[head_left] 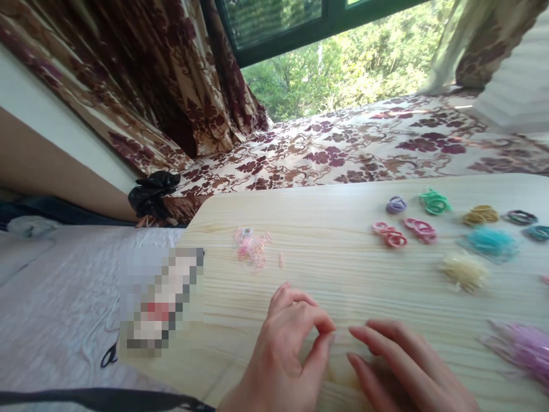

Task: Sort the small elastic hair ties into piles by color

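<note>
Left hand (pixel 283 349) thumb-forefinger pinched, contents too small to tell, right hand (pixel 403 366) fingers flat, spread, wooden table (pixel 326 274), two pink hair-tie piles (pixel 405 232), one tiny pink band scatter (pixel 251 247)

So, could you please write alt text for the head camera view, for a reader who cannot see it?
Two bare hands, left hand and right hand, meet fingertip to fingertip low on a pale wooden board. Small piles of coloured hair bands lie sorted at its right, pale pink ones farther left. Behind are a floral bedspread and a window.

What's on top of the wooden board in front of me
On the wooden board lie small piles of hair elastics: pink, green, yellow, blue, cream. Both hands cover part of the near edge.
</note>
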A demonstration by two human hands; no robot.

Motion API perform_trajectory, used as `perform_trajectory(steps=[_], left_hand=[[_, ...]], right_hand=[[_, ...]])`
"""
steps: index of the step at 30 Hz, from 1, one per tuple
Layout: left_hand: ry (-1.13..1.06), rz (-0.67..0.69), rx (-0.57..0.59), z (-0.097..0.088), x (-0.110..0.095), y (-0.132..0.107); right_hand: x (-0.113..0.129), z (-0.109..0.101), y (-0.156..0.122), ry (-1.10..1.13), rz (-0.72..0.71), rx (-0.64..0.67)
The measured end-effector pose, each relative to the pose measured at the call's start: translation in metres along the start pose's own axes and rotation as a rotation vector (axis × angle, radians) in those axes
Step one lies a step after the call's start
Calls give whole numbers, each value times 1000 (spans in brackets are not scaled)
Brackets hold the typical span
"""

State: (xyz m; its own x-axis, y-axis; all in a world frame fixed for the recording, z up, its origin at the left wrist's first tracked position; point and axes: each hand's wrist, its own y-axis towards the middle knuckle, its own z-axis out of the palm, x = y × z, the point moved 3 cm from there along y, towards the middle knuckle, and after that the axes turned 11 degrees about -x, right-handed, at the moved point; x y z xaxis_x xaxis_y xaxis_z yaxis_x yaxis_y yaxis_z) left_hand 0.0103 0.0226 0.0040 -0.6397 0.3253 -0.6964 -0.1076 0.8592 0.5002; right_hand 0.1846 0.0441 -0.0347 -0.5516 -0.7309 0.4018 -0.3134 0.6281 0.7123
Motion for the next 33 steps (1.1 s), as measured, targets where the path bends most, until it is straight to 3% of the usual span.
perform_trajectory(steps=[10, 16, 23, 29, 33], left_hand=[[-21, -49, 101, 1, -5, 1], [89, 43, 69, -1, -1, -5], [248, 247, 78, -11, -4, -5], [301, 289, 28, -6, -9, -3], [294, 237, 37, -5, -8, -3]], right_hand=[[10, -5, 9, 106, 65, 1], [14, -6, 12, 103, 109, -22], [14, -4, 12, 95, 133, -7], [17, -5, 13, 103, 141, 2], [17, -5, 13, 103, 131, 6]])
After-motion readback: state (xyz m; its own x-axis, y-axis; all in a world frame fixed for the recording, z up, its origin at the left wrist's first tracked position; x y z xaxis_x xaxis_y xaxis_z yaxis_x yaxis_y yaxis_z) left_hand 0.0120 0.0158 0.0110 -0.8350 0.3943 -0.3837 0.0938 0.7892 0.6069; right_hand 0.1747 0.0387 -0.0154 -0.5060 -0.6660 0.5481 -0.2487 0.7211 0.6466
